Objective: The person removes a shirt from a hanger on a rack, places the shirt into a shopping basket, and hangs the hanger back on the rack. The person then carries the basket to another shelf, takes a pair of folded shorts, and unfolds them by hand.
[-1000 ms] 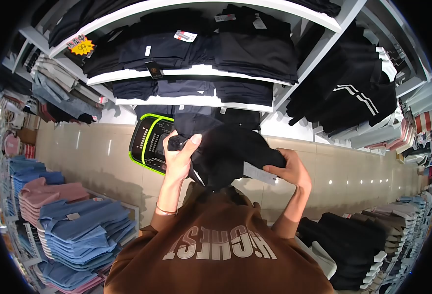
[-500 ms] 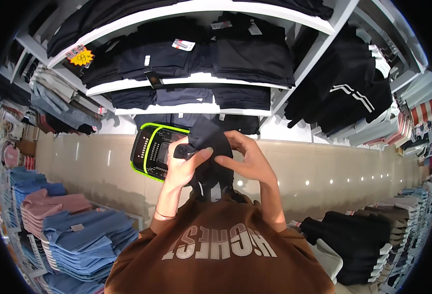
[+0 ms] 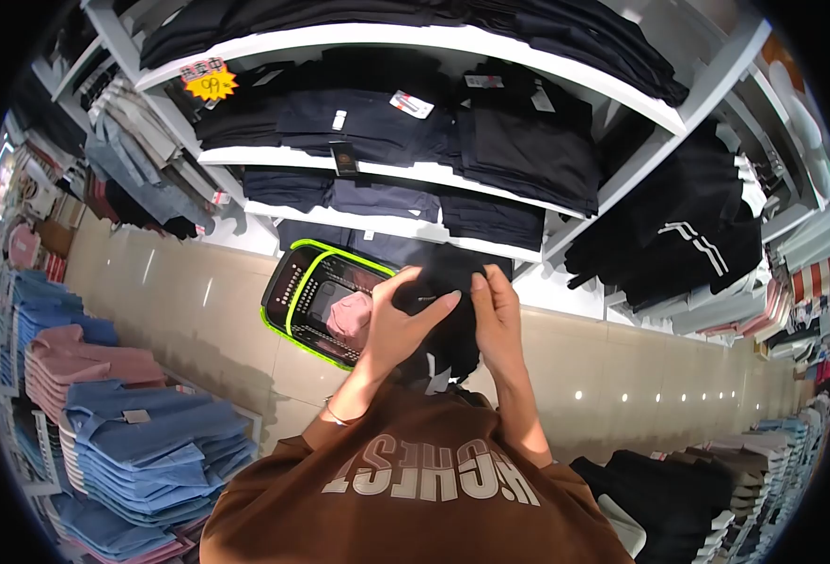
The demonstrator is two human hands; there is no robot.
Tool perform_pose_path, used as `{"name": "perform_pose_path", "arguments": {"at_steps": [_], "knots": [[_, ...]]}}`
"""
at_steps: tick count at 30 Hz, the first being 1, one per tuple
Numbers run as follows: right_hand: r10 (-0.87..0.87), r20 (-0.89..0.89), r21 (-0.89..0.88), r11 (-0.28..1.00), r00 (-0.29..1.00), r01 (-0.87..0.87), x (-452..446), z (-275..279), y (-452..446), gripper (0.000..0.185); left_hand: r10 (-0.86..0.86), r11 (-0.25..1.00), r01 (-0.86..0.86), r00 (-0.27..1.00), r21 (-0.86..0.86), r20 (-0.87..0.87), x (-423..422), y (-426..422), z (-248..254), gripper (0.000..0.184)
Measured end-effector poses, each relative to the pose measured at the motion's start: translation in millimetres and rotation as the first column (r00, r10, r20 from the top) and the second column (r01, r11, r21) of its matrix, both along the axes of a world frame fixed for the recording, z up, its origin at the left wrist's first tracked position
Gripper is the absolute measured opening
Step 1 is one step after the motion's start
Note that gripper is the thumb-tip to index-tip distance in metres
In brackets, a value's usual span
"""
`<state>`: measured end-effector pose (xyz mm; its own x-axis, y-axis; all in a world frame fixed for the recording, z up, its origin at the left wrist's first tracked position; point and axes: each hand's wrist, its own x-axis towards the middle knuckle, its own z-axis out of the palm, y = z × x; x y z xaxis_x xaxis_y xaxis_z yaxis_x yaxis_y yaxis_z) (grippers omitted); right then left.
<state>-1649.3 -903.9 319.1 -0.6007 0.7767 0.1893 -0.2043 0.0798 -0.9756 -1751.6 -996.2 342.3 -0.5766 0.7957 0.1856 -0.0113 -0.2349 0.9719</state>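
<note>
A folded black garment hangs in front of my chest, its exact kind not clear. My left hand pinches its left side, thumb on the near face. On the right edge, my right hand is closed round the fabric near the top. Pale tags or pieces show at the garment's lower end. Beyond my left hand, a black shopping basket with a lime-green rim stands on the floor. Inside it lies a pink folded item, partly hidden by my hand.
White shelves ahead hold stacks of dark folded clothes. Black garments with white stripes hang at the right. Stacks of blue shirts and pink shirts are at lower left. More black clothes lie at lower right.
My view has shifted, so the shelves and basket sit further right and lower. The garment's raised top flap is lowered, and my right hand has drawn in at its edge. The pink item now shows.
</note>
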Motion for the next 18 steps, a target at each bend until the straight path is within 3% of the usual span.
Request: {"name": "perform_pose_path", "arguments": {"at_steps": [3, 4, 7, 10, 13, 16, 17, 18], "knots": [[-0.064, 0.015, -0.049, 0.997, 0.998, 0.065, 0.4, 10.6, 1.2, 0.019, 0.178, 0.984, -0.180, 0.981, -0.015, -0.079, -11.0, 2.4, -10.7, 0.026], [-0.081, 0.029, -0.017, 0.997, 0.996, 0.082, 1.8, 7.1, 6.3, 0.021, 0.138, 0.990, -0.137, 0.990, -0.026, 0.021, -17.8, 0.9, -20.5, 0.028], [-0.143, 0.068, -0.021, 0.989, 0.987, 0.145, 6.3, 7.6, 13.1, 0.011, 0.204, 0.979, -0.203, 0.976, -0.021, 0.078, -26.8, 0.7, -36.1, 0.030], [-0.063, 0.167, -0.050, 0.996, 0.984, 0.072, 2.9, 22.1, 6.6, 0.020, 0.159, 0.985, -0.161, 0.986, -0.059, -0.040, -25.0, -0.3, -36.6, 0.035], [0.197, 0.190, -0.005, 0.980, 0.962, -0.200, -5.7, 37.3, -1.6, 0.033, 0.079, 0.989, -0.093, 0.989, -0.114, -0.122, -20.7, -3.6, -30.2, 0.039], [0.186, 0.271, 0.280, 0.923, 0.944, -0.262, -12.5, 15.0, 5.3, 0.038, 0.056, 0.994, -0.078, 0.968, -0.082, -0.243, -21.9, -0.9, -31.9, 0.042], [0.170, 0.295, 0.359, 0.892, 0.940, -0.274, -15.5, 14.3, 4.8, 0.037, 0.019, 0.993, -0.043, 0.977, -0.110, -0.211, -22.1, -1.0, -33.2, 0.042], [0.165, 0.275, 0.331, 0.909, 0.947, -0.254, -18.3, 17.6, 2.0, 0.031, -0.017, 0.991, -0.007, 0.984, -0.137, -0.176, -21.7, -2.0, -33.0, 0.042]]}}
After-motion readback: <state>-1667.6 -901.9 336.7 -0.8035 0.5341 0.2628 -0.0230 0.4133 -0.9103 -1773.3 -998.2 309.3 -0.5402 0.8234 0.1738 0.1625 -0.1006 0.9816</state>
